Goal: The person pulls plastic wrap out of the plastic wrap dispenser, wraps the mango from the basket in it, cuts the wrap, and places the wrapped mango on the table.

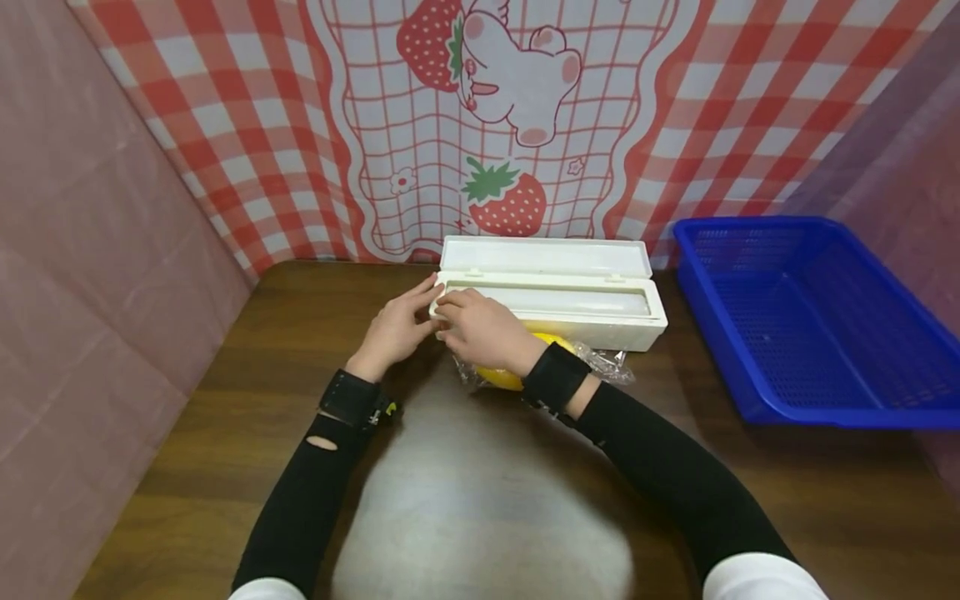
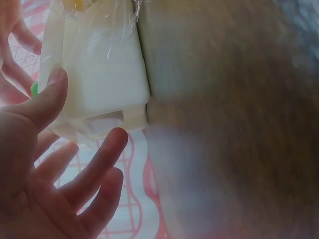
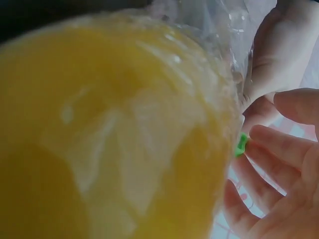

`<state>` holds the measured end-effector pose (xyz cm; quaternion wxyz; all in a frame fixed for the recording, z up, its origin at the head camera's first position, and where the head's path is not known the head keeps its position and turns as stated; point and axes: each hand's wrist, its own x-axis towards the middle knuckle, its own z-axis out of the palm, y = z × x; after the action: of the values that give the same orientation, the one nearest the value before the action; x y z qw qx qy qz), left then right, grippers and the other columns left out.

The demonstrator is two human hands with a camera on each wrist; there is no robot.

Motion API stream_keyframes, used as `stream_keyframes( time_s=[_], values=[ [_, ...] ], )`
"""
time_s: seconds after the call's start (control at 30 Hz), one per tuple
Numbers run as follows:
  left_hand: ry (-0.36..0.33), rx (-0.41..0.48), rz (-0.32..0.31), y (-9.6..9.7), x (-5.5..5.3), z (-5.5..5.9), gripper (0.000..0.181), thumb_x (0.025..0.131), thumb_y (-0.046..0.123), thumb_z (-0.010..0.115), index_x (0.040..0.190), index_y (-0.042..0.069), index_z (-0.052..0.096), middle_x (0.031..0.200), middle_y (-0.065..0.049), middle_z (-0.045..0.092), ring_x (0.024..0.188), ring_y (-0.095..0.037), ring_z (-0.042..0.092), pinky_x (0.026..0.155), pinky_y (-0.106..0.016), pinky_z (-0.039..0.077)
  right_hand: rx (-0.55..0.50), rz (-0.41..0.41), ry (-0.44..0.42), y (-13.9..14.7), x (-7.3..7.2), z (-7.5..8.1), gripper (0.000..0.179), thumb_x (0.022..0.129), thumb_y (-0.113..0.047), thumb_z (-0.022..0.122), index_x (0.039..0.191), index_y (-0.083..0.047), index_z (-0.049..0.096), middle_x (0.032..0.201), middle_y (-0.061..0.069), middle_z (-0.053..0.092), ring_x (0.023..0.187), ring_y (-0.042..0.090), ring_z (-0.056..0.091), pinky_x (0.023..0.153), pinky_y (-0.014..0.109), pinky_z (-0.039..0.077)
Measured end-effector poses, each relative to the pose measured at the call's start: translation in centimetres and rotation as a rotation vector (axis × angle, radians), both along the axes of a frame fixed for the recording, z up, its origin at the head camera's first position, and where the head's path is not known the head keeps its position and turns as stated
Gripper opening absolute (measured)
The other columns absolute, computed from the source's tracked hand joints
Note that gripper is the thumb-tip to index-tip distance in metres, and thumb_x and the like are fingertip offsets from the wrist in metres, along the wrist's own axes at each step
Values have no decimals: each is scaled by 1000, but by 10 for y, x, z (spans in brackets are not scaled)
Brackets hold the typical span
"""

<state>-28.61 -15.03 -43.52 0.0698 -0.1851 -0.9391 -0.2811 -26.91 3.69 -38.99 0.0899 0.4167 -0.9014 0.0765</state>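
Both my hands at left end of white film dispenser box (image 1: pixel 551 304), lid open, long axis left-right on tabletop (image 1: pixel 465 500), far from me. Left hand (image 1: pixel 396 327) fingers straight, touching end. Right hand (image 1: pixel 483 331) fingertips at box corner, grip unclear. Wrapped yellow fruit (image 1: pixel 501 377) under right wrist, just near of box.

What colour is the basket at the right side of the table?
The basket is blue, with a mesh floor and walls. The head view shows it best.
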Motion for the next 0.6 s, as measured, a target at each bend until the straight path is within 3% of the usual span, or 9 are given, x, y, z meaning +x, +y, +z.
stream_keyframes(
  time_s=[0.2,0.6],
  values=[
    [-20,-5,12,0,0,-2,64,84,48,59,142,32,35,147,25,19,115,-16,48,70,-37,42,-13,3,18,1,1,-5,41,91,-33,52,124,-8,57,126,5,52,115,21,45,94,30,36],
    [-12,-19,16,-1,0,0,61,86,41,60,141,31,36,147,24,19,109,-18,51,65,-36,42,21,-3,16,2,2,-8,43,96,-31,43,129,-4,52,131,6,49,118,21,41,98,27,31]
  ],
)
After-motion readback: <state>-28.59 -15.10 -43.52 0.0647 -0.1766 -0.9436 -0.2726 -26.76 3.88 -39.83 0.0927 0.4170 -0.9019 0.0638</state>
